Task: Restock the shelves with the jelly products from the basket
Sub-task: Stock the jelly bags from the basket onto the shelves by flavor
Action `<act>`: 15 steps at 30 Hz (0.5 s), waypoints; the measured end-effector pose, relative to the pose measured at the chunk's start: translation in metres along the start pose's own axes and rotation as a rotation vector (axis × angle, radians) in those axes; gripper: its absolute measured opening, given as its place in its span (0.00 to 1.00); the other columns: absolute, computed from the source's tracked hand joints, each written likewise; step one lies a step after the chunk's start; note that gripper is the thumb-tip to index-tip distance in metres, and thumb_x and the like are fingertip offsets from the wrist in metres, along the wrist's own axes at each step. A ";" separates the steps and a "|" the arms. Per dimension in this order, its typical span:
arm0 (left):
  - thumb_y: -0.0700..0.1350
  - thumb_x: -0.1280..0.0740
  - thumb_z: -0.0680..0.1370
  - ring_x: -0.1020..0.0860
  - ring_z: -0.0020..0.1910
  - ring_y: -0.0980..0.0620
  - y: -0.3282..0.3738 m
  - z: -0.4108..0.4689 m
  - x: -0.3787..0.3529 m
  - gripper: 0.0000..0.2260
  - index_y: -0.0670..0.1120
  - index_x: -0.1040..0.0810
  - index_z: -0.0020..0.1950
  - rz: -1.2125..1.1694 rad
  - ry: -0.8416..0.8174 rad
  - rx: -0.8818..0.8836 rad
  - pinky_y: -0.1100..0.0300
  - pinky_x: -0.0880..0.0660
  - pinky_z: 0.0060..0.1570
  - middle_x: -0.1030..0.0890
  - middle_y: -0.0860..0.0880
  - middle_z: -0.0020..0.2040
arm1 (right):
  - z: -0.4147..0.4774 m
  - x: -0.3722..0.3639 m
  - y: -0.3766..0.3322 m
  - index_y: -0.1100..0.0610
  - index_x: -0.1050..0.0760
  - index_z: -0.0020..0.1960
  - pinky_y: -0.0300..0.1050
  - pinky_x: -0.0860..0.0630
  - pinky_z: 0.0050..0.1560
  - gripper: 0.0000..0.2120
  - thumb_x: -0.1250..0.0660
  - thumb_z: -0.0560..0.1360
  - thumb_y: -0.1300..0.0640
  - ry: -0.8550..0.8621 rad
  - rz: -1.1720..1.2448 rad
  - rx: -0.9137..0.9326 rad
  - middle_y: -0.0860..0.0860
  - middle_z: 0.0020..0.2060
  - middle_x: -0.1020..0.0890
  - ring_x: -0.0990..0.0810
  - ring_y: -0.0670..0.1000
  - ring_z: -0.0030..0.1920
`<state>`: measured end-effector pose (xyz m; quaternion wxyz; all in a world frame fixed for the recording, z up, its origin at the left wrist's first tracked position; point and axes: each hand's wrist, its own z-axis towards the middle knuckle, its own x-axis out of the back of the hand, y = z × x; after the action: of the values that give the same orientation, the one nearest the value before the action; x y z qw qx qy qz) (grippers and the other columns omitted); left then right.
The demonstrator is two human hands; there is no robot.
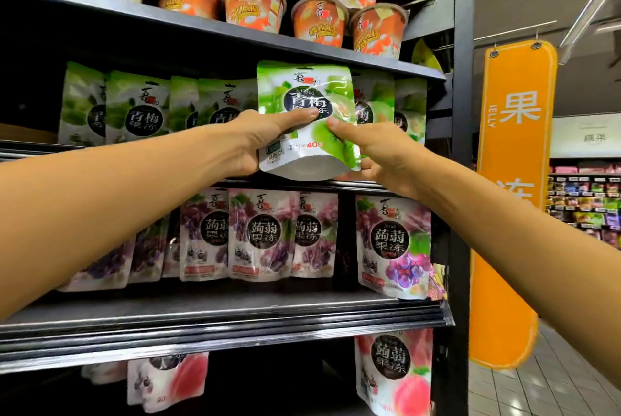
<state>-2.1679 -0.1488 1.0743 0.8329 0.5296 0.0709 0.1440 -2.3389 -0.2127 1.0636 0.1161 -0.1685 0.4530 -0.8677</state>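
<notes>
A green plum jelly pouch [307,93] stands upright in front of the middle shelf [302,184], held between both hands. My left hand [258,140] grips its left edge with the thumb across the front label. My right hand [373,150] holds the right lower edge, thumb pressed on the front. Behind it a row of the same green pouches [137,110] lines the shelf. The basket is out of view.
Orange jelly cups [253,2] fill the top shelf. Purple grape pouches [260,234] stand on the shelf below, peach pouches [395,372] lower still. A black upright post [462,180] ends the shelving on the right, beside an orange hanging jelly sign [514,180] and the aisle floor.
</notes>
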 end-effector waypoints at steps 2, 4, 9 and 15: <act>0.54 0.24 0.69 0.15 0.46 0.46 0.001 0.003 -0.002 0.24 0.42 0.19 0.59 -0.046 -0.039 0.051 0.51 0.17 0.43 0.14 0.43 0.50 | -0.001 -0.004 -0.003 0.66 0.19 0.54 0.49 0.16 0.40 0.19 0.25 0.71 0.52 0.055 0.026 0.021 0.57 0.45 0.14 0.16 0.54 0.40; 0.54 0.26 0.72 0.16 0.45 0.47 0.002 0.005 -0.003 0.24 0.41 0.21 0.62 -0.141 -0.048 0.041 0.53 0.17 0.41 0.15 0.43 0.52 | 0.000 -0.004 -0.007 0.67 0.20 0.56 0.52 0.16 0.40 0.20 0.24 0.70 0.55 0.111 0.087 -0.008 0.59 0.49 0.15 0.17 0.55 0.40; 0.55 0.33 0.78 0.26 0.54 0.48 -0.014 0.004 0.000 0.23 0.41 0.33 0.63 0.369 0.356 -0.325 0.56 0.27 0.51 0.27 0.46 0.59 | 0.015 -0.004 -0.016 0.65 0.25 0.61 0.50 0.19 0.28 0.25 0.22 0.68 0.57 0.213 0.197 -0.078 0.59 0.60 0.22 0.20 0.62 0.56; 0.49 0.40 0.81 0.29 0.65 0.48 -0.040 -0.020 0.006 0.18 0.49 0.31 0.71 1.077 0.156 -0.865 0.52 0.33 0.65 0.29 0.49 0.68 | 0.036 -0.023 -0.008 0.64 0.31 0.69 0.56 0.17 0.47 0.33 0.22 0.68 0.59 0.291 0.200 -0.066 0.57 0.60 0.22 0.21 0.60 0.58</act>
<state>-2.1614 -0.1460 1.0296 0.7740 0.0997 -0.2058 0.5904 -2.3040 -0.2268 1.0849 0.1297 0.0010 0.5077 -0.8517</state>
